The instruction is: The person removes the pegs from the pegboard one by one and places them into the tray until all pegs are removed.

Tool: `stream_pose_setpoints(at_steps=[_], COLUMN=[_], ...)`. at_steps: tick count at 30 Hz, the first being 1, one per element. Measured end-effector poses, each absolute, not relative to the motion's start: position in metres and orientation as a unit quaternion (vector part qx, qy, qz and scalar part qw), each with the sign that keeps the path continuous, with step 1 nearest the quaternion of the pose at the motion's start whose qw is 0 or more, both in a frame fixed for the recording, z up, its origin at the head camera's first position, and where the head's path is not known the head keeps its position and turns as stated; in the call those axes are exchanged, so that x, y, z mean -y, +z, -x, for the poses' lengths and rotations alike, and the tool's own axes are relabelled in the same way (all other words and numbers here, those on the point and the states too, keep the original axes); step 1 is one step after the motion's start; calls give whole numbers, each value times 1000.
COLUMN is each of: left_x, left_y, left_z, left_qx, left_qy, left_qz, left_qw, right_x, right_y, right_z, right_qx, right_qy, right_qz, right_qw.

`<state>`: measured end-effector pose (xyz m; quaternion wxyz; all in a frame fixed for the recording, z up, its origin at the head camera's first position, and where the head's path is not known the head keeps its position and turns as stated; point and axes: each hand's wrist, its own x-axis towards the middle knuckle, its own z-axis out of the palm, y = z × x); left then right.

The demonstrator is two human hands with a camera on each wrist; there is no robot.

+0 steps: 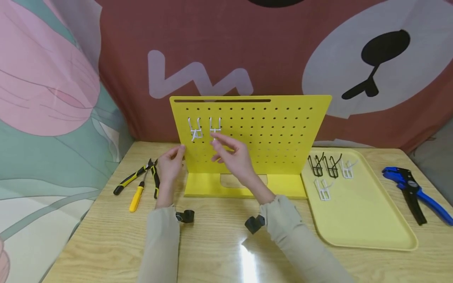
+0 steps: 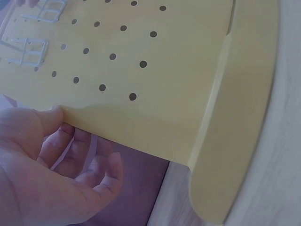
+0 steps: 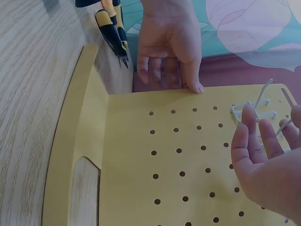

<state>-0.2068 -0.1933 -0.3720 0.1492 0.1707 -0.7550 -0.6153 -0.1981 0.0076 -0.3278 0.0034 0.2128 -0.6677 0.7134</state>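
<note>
At the far left of the head view hangs a printed cloth [image 1: 46,98] in pale pink, green and white. Beside it, on the left of the wood-grain tabletop [image 1: 212,239], lie black-and-yellow metal pliers [image 1: 135,179] with their handles apart, and a screwdriver with a yellow handle [image 1: 136,199] between those handles.

Next to the right comes the left hand [image 1: 170,165], below it a beige sleeve [image 1: 161,243]. It grips the left edge of a yellow perforated pegboard [image 1: 267,131], which stands upright on a flat yellow base; the left wrist view shows the thumb on the front face and the fingers bent behind the edge.

In the board's upper left, the outer white wire hook [image 1: 196,130] hangs with its prong jutting free. Just right of it is the inner white wire hook [image 1: 215,129], its top at the second row of holes. The right hand [image 1: 233,157] comes from the lower right and pinches this hook's prong between thumb and fingertips.

Right of the board, a pale yellow rounded tray [image 1: 364,212] holds two black wire hooks [image 1: 332,168] and two spare white wire hooks [image 1: 323,191] in its upper left. Farthest right lies a blue-and-black hand tool [image 1: 412,188].
</note>
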Motion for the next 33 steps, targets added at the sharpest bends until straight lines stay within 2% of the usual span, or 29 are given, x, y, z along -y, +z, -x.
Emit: stream_pose_setpoints(at_steps=[9, 16, 33], left_x=[193, 193, 194], left_y=[-371, -370, -369], left_z=[205, 205, 203], left_qx=[763, 761, 767], left_qy=[-605, -609, -601], left_qz=[-165, -167, -173], left_qw=[157, 149, 143], right_x=[-3, -5, -11], right_y=[-322, -316, -317], right_z=[198, 197, 183], right_qx=[674, 685, 669], right_qy=[712, 708, 713], right_qz=[-196, -174, -210], right_qw=[21, 9, -12])
